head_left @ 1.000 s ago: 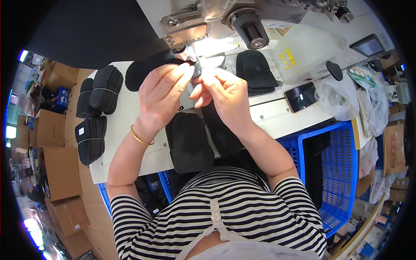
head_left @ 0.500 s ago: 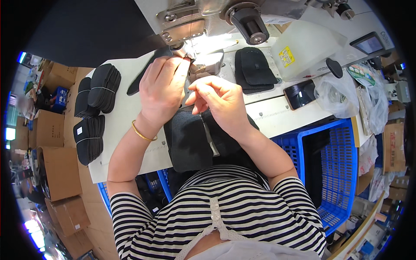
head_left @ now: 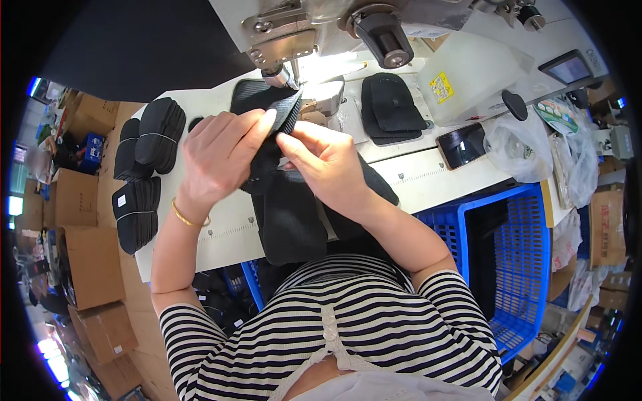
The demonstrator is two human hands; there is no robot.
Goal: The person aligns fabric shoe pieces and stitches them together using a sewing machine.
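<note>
My left hand (head_left: 217, 157) is closed on a folded black fabric piece (head_left: 284, 110) with a ribbed grey-black face, right below the needle area of the sewing machine (head_left: 281, 50). From the other side my right hand (head_left: 328, 164) pinches the lower edge of the same piece between thumb and fingers. More black fabric hangs beneath my hands. Flat black rounded pieces (head_left: 291, 224) lie over the table's front edge against my body. To the right of the needle a small pile of black pieces (head_left: 394, 107) rests on the white table (head_left: 221, 234).
Tied bundles of black pieces (head_left: 160, 137) stand at the table's left. A phone (head_left: 463, 146) and a clear plastic bag (head_left: 518, 150) lie on the right. Below them is a blue basket (head_left: 461, 217). Cardboard boxes (head_left: 97, 260) line the left side.
Both hands have come down and away from the needle. The left has moved left and turned, and the folded fabric piece with its ribbed face now shows between the hands.
</note>
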